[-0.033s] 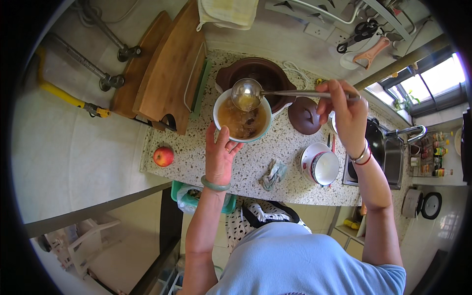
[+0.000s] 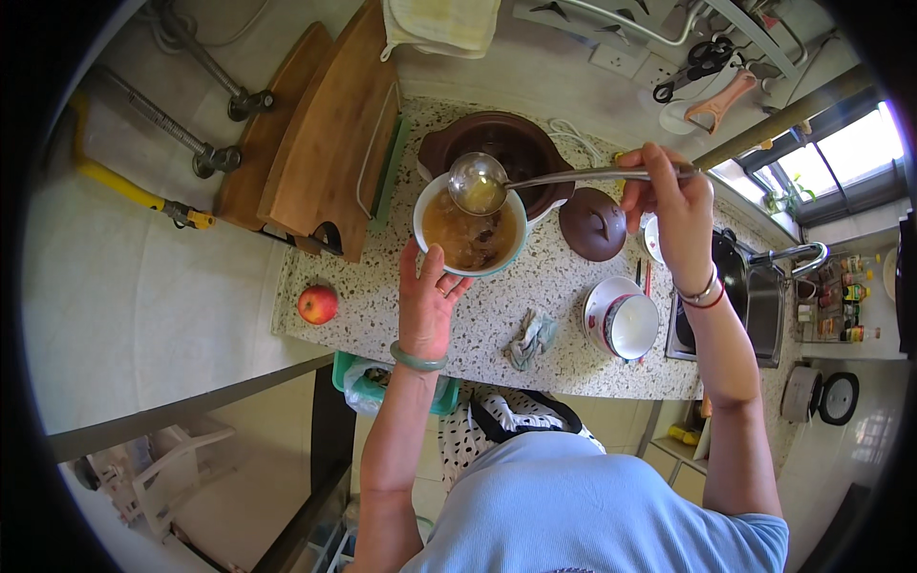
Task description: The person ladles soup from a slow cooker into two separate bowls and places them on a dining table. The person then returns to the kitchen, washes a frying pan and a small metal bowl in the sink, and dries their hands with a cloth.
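My left hand point(image 2: 426, 298) grips the near left rim of a white bowl point(image 2: 523, 239) with a pale blue edge. Brownish soup point(image 2: 457, 232) with dark pieces fills much of it. A metal ladle point(image 2: 564, 177) is pinched by its handle in my right hand point(image 2: 671, 196), off to the right. The ladle's cup hangs over the bowl's far rim, with some pale liquid showing in it. Just behind the bowl stands a brown clay pot point(image 2: 444, 143), its inside dark and partly hidden by the ladle. The pot's brown lid point(image 2: 590, 227) lies on the counter to its right.
A red apple point(image 2: 317, 305) sits at the counter's left end, near wooden cutting boards point(image 2: 330, 143). A crumpled cloth point(image 2: 532, 341) lies near the front edge. Stacked bowls point(image 2: 632, 327) stand to the right, before the sink point(image 2: 764, 325). A green bin point(image 2: 444, 396) hangs below the counter edge.
The ladle's cup has shifted slightly left and its handle has risen a little. My right hand has moved slightly up and left. My left hand and the bowl look unmoved.
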{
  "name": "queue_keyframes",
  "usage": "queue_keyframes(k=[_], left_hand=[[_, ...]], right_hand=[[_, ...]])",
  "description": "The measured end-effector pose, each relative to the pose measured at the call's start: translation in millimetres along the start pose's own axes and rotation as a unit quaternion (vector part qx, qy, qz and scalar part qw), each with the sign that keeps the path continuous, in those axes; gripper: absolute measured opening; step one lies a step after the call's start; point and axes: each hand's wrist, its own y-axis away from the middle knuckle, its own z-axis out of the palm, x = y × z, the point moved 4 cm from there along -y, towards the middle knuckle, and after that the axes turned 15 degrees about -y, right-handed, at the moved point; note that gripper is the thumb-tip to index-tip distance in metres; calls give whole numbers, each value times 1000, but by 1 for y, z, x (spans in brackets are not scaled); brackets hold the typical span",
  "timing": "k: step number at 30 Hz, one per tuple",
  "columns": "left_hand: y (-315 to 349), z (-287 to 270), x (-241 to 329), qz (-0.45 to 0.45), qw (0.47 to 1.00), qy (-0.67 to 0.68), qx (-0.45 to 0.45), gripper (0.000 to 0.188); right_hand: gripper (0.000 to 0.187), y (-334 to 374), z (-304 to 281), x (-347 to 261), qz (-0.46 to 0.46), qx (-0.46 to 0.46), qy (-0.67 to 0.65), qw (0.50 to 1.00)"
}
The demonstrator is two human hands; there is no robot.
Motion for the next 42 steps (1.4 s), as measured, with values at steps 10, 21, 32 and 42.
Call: queue_keyframes(k=[10,21,32,42], left_hand=[[12,-7,-5,-27,1000,-5,9,50],[41,-43,-41,-60,998,-15,9,53],[12,-103,-133,-102,994,-25,42,43],[3,-125,-157,-142,989,-26,39,44]], right_hand=[[25,-12,-9,58,-85,-51,90,991],[30,25,31,112,-262,-260,434,822],[54,24,21,105,-45,-242,351,904],[26,9,-53,152,60,-42,176,982]])
